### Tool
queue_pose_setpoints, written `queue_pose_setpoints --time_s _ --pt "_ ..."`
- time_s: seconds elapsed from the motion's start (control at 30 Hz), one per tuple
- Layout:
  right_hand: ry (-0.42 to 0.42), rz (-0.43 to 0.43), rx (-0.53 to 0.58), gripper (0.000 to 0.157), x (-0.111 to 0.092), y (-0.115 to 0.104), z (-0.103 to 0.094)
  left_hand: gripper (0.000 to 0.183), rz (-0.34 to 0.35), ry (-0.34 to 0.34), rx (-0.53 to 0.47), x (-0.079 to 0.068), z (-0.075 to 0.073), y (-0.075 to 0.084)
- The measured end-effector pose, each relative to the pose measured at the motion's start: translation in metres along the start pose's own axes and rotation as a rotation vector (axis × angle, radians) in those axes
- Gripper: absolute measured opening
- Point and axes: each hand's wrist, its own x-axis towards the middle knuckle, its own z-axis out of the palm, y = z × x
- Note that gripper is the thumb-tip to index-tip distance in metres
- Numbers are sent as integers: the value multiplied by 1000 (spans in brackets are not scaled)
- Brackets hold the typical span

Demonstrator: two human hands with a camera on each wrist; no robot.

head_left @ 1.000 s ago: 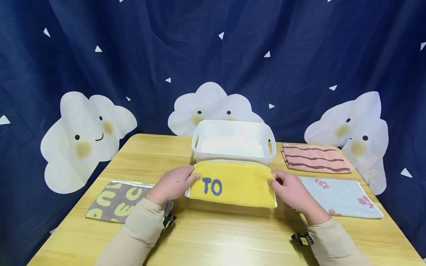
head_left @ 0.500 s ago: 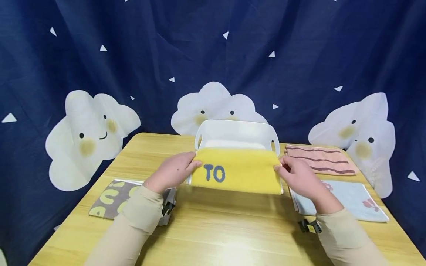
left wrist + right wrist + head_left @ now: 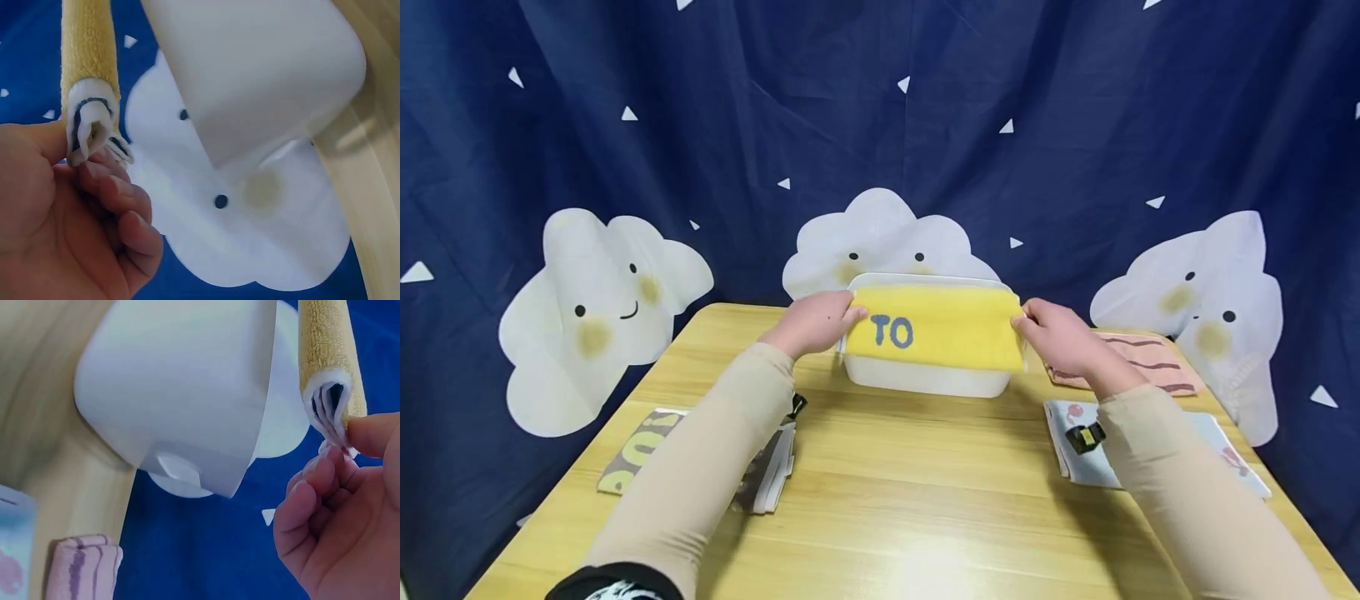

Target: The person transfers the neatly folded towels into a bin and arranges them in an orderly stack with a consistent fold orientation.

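A folded yellow towel (image 3: 955,327) with blue letters "TO" is stretched between both hands, raised over the white plastic basket (image 3: 925,382). My left hand (image 3: 817,323) pinches its left end between thumb and fingers; in the left wrist view that end shows folded layers with a white and dark edge (image 3: 91,122). At the other end my right hand (image 3: 1060,332) pinches the towel the same way, and the right wrist view shows the stacked layers of its fold (image 3: 331,403). Most of the basket's opening is hidden behind the towel in the head view.
On the wooden table (image 3: 917,475), a grey towel with yellow letters (image 3: 638,450) lies at left, partly under the left sleeve. At right lie a light blue flowered towel (image 3: 1082,458) and, farther back, a pink striped towel (image 3: 1157,360). A dark blue curtain (image 3: 880,108) hangs behind.
Both hands have carried the yellow towel up and forward, from in front of the basket to over it. The basket's lower front now shows beneath the towel.
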Motion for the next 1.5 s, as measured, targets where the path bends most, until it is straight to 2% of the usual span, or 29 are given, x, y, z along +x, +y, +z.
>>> queue_pose_setpoints --time_s 0.1,0.27,0.57,0.9,1.13,1.37,1.5 --pt "-15 28 -10 34 14 2 -4 35 -33 -9 12 17 2 -3" --pt "-58 94 -9 33 33 7 -2 36 -65 -23 34 36 12 -8" --pt "-79 161 -40 31 57 18 12 35 -135 -14 36 57 33 -16" --pt "-53 163 -68 29 63 16 16 35 -183 -24 31 61 36 -16" --pt "-36 165 -71 27 64 17 15 33 -174 -20 80 60 37 -19" --pt "-16 170 -70 29 62 18 18 33 -178 -36 41 58 37 -22" --pt "22 201 -24 31 60 21 23 33 -190 -37 22 56 37 -22"
